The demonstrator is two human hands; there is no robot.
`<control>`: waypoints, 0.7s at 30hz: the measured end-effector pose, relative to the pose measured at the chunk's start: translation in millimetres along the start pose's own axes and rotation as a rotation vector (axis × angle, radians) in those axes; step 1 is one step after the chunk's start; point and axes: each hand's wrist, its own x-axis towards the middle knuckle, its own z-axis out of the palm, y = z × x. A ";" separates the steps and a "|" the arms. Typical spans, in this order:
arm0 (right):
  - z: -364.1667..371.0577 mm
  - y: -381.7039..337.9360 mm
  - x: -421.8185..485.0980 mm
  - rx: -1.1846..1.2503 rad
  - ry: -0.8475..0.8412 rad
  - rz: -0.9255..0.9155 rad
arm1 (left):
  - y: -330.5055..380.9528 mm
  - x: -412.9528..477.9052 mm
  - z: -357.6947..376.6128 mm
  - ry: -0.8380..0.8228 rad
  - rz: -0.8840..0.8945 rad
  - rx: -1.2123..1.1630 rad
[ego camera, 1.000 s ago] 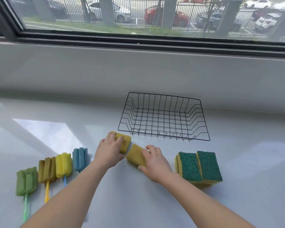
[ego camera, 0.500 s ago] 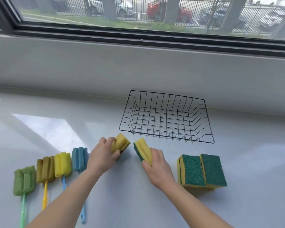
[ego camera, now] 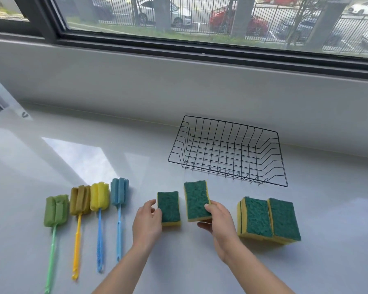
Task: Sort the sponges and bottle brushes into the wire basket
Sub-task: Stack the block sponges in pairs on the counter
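Left hand (ego camera: 148, 219) fingers pinch the lower sponge (ego camera: 168, 206); right hand (ego camera: 220, 221) fingers pinch the raised sponge (ego camera: 196, 199), both near the wire basket (ego camera: 227, 123) on the table (ego camera: 327, 209). Lift each clear over the rim before releasing.

Both forearms bare on my feed, coming up from the bottom edge and angled toward each other. Left hand (ego camera: 147, 221) low, thumb and fingers curled onto the left edge of the left sponge (ego camera: 169, 206), gripping it. Right hand (ego camera: 219, 221) turned palm-in, thumb on top of the right sponge (ego camera: 196, 200), fingers underneath, pinching its near end.
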 end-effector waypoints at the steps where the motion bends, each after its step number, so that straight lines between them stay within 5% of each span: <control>1: 3.3 -1.4 0.5 0.015 -0.030 0.003 | 0.3 -0.7 0.1 -0.010 0.010 -0.017; 11: 49.8 8.9 11.9 -0.300 0.029 -0.074 | 8.9 -8.5 -4.0 -0.163 -0.136 -0.384; 21: 48.9 13.3 6.4 -0.555 -0.044 -0.125 | 12.4 -5.8 -4.5 -0.195 -0.079 -0.326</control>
